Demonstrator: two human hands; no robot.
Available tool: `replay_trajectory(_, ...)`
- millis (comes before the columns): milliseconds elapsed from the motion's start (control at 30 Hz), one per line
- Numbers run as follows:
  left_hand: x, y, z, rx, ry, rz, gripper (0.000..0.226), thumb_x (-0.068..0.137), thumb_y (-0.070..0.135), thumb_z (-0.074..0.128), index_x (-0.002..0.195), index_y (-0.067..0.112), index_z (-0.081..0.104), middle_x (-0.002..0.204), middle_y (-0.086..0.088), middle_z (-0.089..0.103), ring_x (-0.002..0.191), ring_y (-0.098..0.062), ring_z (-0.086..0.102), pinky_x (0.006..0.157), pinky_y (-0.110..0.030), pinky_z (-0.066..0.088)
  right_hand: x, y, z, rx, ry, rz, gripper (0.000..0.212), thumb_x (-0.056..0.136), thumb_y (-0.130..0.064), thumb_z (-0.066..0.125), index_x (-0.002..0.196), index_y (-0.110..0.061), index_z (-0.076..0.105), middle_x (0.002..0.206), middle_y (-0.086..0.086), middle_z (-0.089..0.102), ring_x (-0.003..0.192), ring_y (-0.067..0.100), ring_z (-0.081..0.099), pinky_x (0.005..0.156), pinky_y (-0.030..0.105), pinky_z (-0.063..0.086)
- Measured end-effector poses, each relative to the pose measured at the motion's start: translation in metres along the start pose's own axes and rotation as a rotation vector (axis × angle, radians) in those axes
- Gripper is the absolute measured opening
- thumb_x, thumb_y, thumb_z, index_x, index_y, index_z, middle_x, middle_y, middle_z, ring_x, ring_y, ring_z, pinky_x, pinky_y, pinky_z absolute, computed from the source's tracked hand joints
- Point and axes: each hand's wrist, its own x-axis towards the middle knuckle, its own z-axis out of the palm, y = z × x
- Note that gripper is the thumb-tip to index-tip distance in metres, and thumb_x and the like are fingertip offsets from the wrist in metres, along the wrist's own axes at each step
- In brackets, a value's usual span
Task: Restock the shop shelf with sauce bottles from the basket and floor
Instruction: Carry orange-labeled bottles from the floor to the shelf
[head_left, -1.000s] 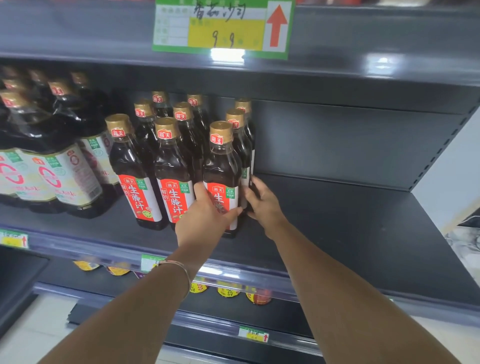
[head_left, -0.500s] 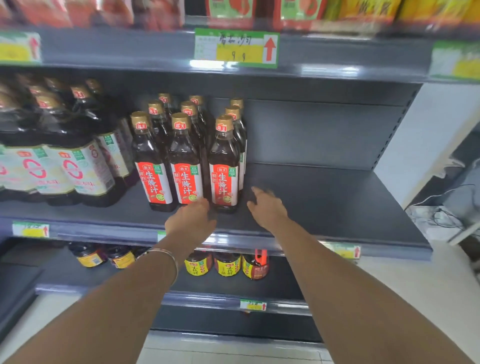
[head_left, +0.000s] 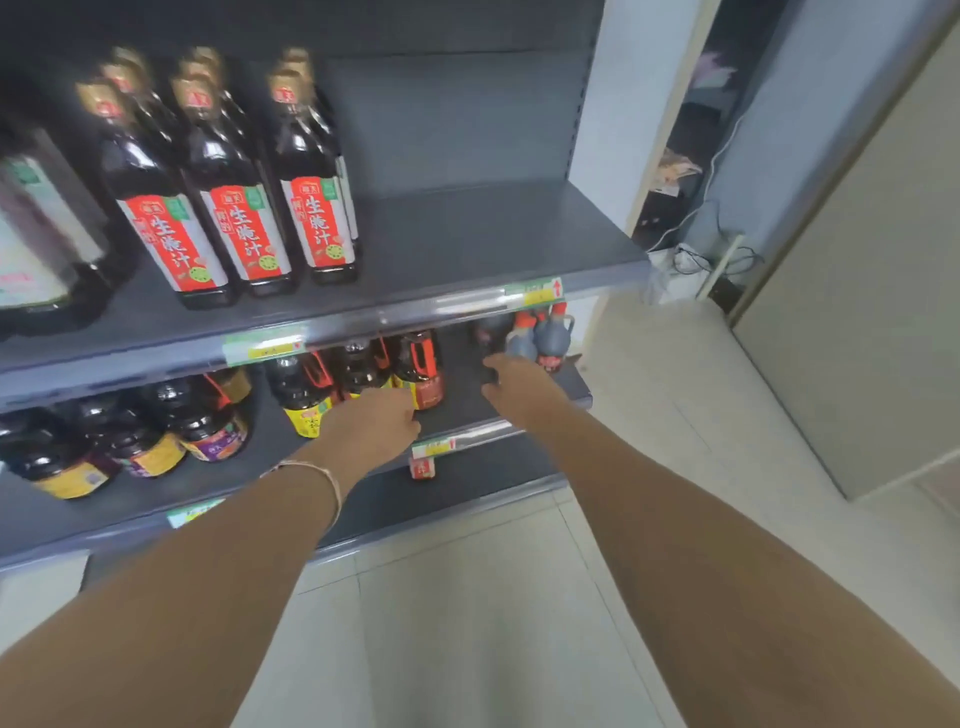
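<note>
The sauce bottles (head_left: 244, 228) stand in neat rows on the left of the shelf (head_left: 493, 234), labels facing out so shoppers can read them, while the left hand (head_left: 374, 421) and right hand (head_left: 519, 384) hang loose and hold nothing, probably ready to fetch more.

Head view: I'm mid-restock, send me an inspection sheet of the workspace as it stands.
Surface: upper shelf bare across its right half; lower shelf has a bare gap between the hands.
Job's things: sauce bottles with red labels stand upright in three rows left of that bare stretch; no basket in view.
Clutter: nothing seen.
Hands: left hand and right hand both empty, in front of the lower shelf.
Cables: white cable and dark cables past the shelf's right end.
Surroundings: tiled floor; dark bottles and grey jugs on the lower shelf.
</note>
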Motion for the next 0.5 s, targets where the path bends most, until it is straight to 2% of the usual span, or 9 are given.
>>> replay_trajectory(100, -0.006, 0.044, 0.038, 0.095, -0.066, 0.118, 0.022, 0.092, 0.033, 0.043, 0.104, 0.019, 0.055, 0.119, -0.009, 0.058, 0.107, -0.030, 0.055, 0.080, -0.034, 0.043, -0.042, 0.070, 0.013, 0.019, 0.000, 0.124, 0.043, 0.095, -0.016, 0.042, 0.138, -0.013, 0.042, 0.134, 0.015, 0.051, 0.123, 0.032, 0.048, 0.101, 0.038, 0.040)
replay_trajectory(200, -0.010, 0.097, 0.085, 0.148, -0.148, 0.262, 0.021, 0.092, 0.030, 0.043, 0.103, 0.016, 0.054, 0.130, -0.007, 0.054, 0.113, -0.029, 0.054, 0.086, -0.034, 0.045, -0.092, 0.144, 0.027, -0.002, -0.036, 0.273, 0.041, 0.097, -0.021, 0.040, 0.137, -0.015, 0.042, 0.134, 0.014, 0.050, 0.124, 0.031, 0.047, 0.101, 0.038, 0.039)
replay_trajectory(367, -0.035, 0.206, 0.161, 0.143, -0.244, 0.424, 0.021, 0.092, 0.031, 0.042, 0.102, 0.017, 0.054, 0.116, -0.008, 0.057, 0.107, -0.030, 0.056, 0.079, -0.032, 0.042, -0.182, 0.256, 0.045, 0.088, -0.074, 0.506, 0.047, 0.095, -0.020, 0.040, 0.142, -0.021, 0.035, 0.139, 0.011, 0.045, 0.122, 0.031, 0.047, 0.098, 0.042, 0.044)
replay_trajectory(433, -0.047, 0.248, 0.195, 0.130, -0.292, 0.499, 0.021, 0.091, 0.030, 0.043, 0.102, 0.016, 0.055, 0.111, -0.008, 0.058, 0.106, -0.029, 0.056, 0.077, -0.030, 0.040, -0.214, 0.293, 0.052, 0.129, -0.109, 0.588, 0.043, 0.095, -0.018, 0.040, 0.138, -0.018, 0.040, 0.132, 0.012, 0.050, 0.117, 0.032, 0.052, 0.094, 0.043, 0.047)
replay_trajectory(500, -0.058, 0.286, 0.225, 0.100, -0.328, 0.531, 0.018, 0.090, 0.029, 0.043, 0.098, 0.018, 0.055, 0.106, -0.006, 0.059, 0.101, -0.029, 0.057, 0.078, -0.030, 0.042, -0.242, 0.324, 0.057, 0.128, -0.137, 0.647, 0.036, 0.095, -0.019, 0.043, 0.130, -0.012, 0.047, 0.125, 0.013, 0.055, 0.113, 0.031, 0.055, 0.090, 0.038, 0.048)
